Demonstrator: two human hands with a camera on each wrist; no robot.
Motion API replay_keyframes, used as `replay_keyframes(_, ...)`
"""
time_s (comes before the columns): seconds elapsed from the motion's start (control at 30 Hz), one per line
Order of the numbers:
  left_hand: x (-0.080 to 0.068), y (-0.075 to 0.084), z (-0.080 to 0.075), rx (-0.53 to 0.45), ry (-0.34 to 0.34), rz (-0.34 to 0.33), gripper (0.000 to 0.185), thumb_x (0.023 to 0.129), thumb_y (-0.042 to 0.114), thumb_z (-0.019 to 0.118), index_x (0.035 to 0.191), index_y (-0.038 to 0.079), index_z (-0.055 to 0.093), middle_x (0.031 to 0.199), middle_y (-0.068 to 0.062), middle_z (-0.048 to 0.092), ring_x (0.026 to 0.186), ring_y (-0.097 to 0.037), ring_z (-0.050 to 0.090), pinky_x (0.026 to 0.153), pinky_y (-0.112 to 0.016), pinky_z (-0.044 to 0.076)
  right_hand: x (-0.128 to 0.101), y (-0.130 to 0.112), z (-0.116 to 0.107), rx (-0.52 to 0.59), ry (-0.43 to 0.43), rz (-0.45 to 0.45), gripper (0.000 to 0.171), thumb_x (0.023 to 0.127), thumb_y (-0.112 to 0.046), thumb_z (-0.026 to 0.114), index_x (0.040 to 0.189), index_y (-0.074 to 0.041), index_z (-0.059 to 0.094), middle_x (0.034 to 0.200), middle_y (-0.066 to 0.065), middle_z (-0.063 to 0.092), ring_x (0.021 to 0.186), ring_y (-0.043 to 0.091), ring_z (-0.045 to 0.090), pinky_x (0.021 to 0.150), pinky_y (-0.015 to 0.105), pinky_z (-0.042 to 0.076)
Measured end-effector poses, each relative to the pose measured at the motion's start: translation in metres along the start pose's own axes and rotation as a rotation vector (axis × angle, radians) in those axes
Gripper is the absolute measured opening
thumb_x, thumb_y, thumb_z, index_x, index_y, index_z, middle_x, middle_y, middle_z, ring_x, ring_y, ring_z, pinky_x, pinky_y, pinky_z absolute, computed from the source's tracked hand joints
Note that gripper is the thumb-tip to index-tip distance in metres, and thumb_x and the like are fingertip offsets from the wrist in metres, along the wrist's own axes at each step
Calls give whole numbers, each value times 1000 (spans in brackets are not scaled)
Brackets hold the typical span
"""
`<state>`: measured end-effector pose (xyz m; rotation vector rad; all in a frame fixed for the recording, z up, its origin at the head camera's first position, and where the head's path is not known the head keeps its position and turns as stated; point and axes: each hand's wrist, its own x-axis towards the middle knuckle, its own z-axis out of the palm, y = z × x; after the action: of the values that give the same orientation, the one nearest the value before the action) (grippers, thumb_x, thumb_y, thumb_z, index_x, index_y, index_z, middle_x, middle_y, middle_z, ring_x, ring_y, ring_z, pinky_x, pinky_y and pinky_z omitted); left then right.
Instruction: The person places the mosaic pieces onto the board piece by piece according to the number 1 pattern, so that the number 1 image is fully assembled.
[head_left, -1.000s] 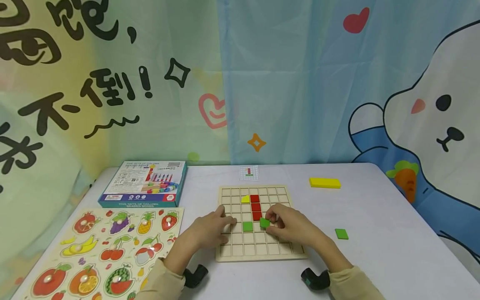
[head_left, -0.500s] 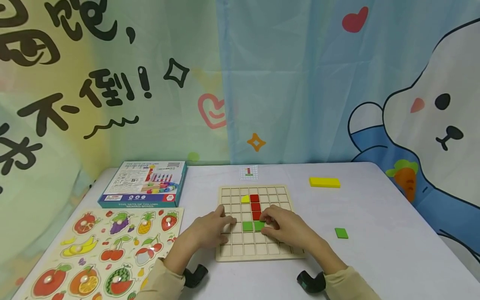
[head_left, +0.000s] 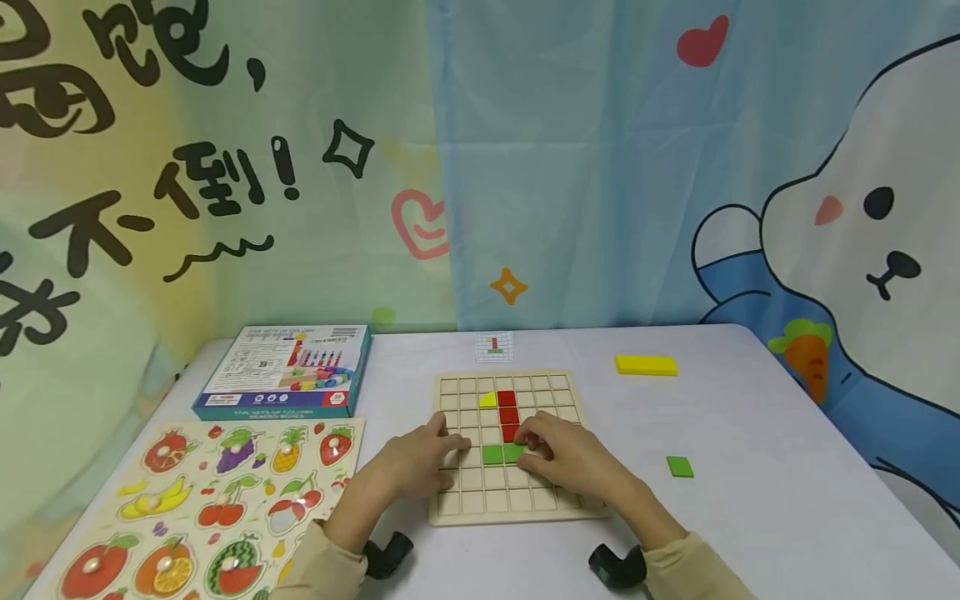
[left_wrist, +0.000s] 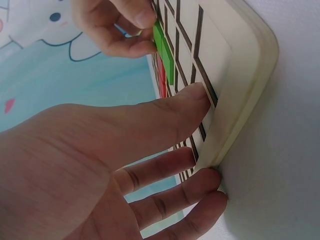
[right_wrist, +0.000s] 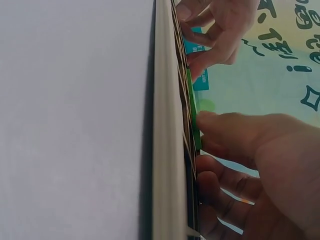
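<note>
A wooden grid board [head_left: 517, 502] lies flat on the table. Three red squares [head_left: 507, 415] form a column on it, with a yellow piece [head_left: 488, 400] left of the top one. Below them, two green tiles sit side by side: a left one [head_left: 492, 454] and a right one [head_left: 513, 453]. My right hand [head_left: 573, 454] pinches the right green tile at its cell, thumb and forefinger against it; its far edge is covered by the fingers. My left hand [head_left: 412, 462] rests on the board's left edge, thumb [left_wrist: 187, 107] on top, other fingers extended against the side.
One loose green tile [head_left: 680, 467] lies to the right. Behind it is a yellow block [head_left: 647, 365]. A small pattern card [head_left: 494, 347] lies beyond the board. At left are a flat box [head_left: 285, 375] and a fruit puzzle board [head_left: 191, 467].
My right hand has moved slightly left and lowered the green tile into the cell beside the other green one. My left hand has stayed on the board's edge.
</note>
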<state>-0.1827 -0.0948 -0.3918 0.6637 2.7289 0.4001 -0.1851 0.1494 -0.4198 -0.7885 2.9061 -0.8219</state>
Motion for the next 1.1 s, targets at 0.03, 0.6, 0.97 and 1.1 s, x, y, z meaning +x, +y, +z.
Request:
replay_keyframes(0.03, 0, 0, 0, 3, 2, 1, 47, 81, 19, 73, 126, 23, 60, 104, 0, 43, 77, -13, 46, 58, -31, 38, 0, 0, 0, 1, 1, -2, 19, 84, -26, 71, 99, -17, 63, 84, -11, 53, 67, 3, 45, 63, 19, 41)
replay_keyframes(0.6, 1, -1, 2, 8, 9, 6, 46, 80, 19, 74, 124, 24, 61, 104, 0, 44, 79, -13, 47, 60, -33, 40, 0, 0, 0, 18, 3, -22, 13, 88, -22, 66, 99, -17, 63, 83, -11, 53, 69, 2, 46, 63, 20, 41)
replay_keyframes(0.97, 0, -2, 3, 5, 14, 10, 46, 80, 19, 74, 125, 23, 61, 104, 0, 44, 78, -13, 46, 59, -32, 39, -4, 6, -16, 141, -107, -24, 20, 93, -21, 58, 113, -15, 60, 88, -9, 56, 72, 5, 51, 65, 21, 45)
replay_keyframes(1.1, 1, -2, 4, 7, 21, 15, 47, 81, 20, 73, 126, 23, 61, 104, 0, 43, 77, -13, 45, 59, -31, 38, -6, 7, -24, 119, -110, -51, 18, 94, -21, 58, 111, -15, 61, 90, -9, 57, 75, 5, 52, 68, 21, 46)
